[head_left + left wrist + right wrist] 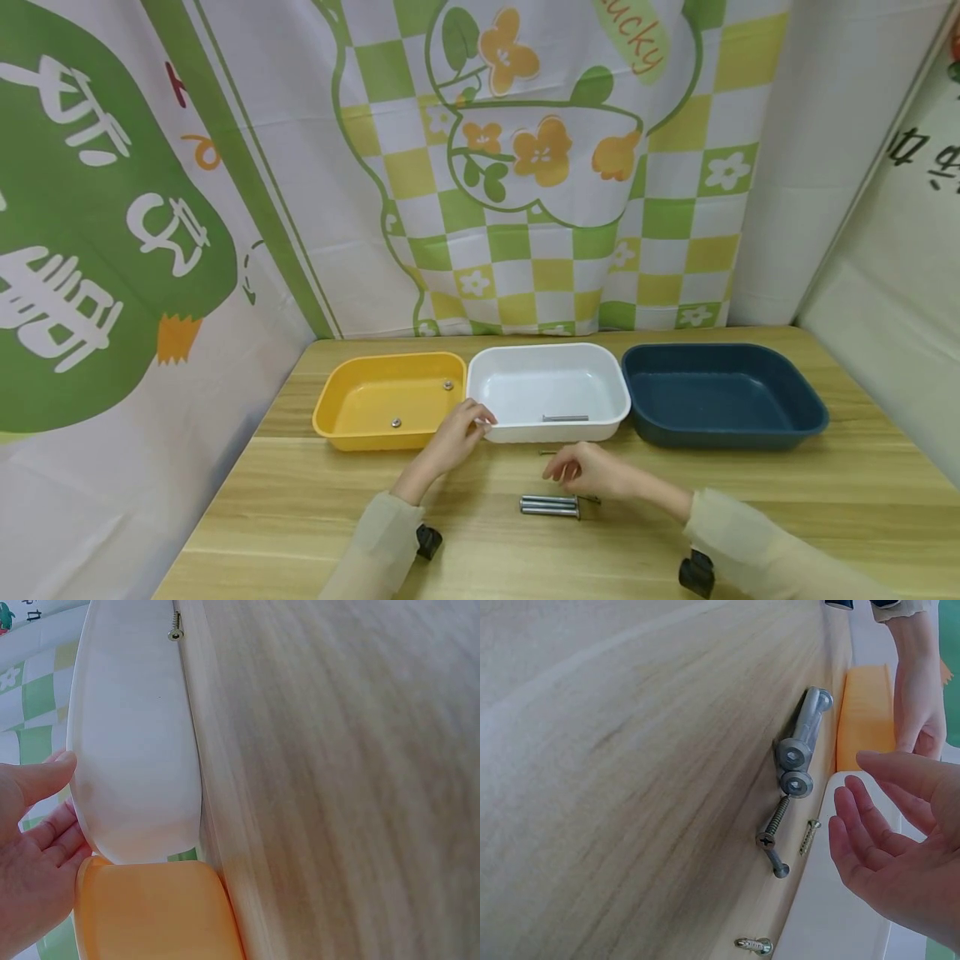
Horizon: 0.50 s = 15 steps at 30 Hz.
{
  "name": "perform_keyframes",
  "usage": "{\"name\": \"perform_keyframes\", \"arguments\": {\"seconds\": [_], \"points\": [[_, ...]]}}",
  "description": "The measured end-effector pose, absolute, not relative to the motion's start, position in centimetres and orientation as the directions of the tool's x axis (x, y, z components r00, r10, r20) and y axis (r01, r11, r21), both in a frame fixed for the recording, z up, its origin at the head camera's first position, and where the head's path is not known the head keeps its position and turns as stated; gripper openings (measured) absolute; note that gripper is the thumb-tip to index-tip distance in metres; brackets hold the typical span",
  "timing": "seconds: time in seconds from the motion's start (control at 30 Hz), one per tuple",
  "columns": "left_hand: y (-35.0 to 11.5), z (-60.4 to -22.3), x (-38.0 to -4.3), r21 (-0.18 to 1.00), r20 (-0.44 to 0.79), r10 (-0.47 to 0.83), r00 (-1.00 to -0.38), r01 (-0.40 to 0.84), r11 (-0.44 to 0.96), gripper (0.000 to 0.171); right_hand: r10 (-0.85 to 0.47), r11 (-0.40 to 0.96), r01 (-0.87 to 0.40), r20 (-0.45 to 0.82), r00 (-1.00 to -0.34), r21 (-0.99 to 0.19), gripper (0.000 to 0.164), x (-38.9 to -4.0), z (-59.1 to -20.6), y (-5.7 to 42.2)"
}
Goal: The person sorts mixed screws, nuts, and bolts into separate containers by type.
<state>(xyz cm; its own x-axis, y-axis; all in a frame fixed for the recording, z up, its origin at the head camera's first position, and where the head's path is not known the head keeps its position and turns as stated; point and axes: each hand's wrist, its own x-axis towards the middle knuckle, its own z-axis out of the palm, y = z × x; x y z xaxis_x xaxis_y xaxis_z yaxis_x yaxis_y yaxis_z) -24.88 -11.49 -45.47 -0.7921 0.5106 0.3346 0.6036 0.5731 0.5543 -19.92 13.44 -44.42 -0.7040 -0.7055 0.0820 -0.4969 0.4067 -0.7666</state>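
My left hand [456, 437] is at the front left corner of the white tray [517, 432], its thumb and fingers [54, 831] touching the rim. A long silver bolt [566, 418] lies inside that tray. Over the table just in front of it, my right hand [596, 471] hovers with loosely bent fingers [866, 825] and nothing between them. Below this hand, several thick silver bolts [550, 506] lie side by side. Close to their heads is a dark cross-head screw [776, 823], and a brassy screw [809, 837] lies along the tray's front wall.
Left of the white tray stands a yellow tray [360, 442] with two small metal pieces [396, 422] in it. To the right is a dark blue tray [727, 436]. Another short screw [754, 945] lies on the wooden table [480, 558]. Printed curtains [517, 292] hang behind and at the sides.
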Motion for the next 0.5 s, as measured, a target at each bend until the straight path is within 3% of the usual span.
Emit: {"name": "perform_keyframes", "arguments": {"seconds": [0.5], "points": [[-11.51, -45.42, -24.84, 0.558, 0.323, 0.514, -0.794, 0.599, 0.574, 0.006, -0.728, 0.413, -0.499, 0.053, -0.684, -0.762, 0.022, -20.1, -44.99, 12.63]]}}
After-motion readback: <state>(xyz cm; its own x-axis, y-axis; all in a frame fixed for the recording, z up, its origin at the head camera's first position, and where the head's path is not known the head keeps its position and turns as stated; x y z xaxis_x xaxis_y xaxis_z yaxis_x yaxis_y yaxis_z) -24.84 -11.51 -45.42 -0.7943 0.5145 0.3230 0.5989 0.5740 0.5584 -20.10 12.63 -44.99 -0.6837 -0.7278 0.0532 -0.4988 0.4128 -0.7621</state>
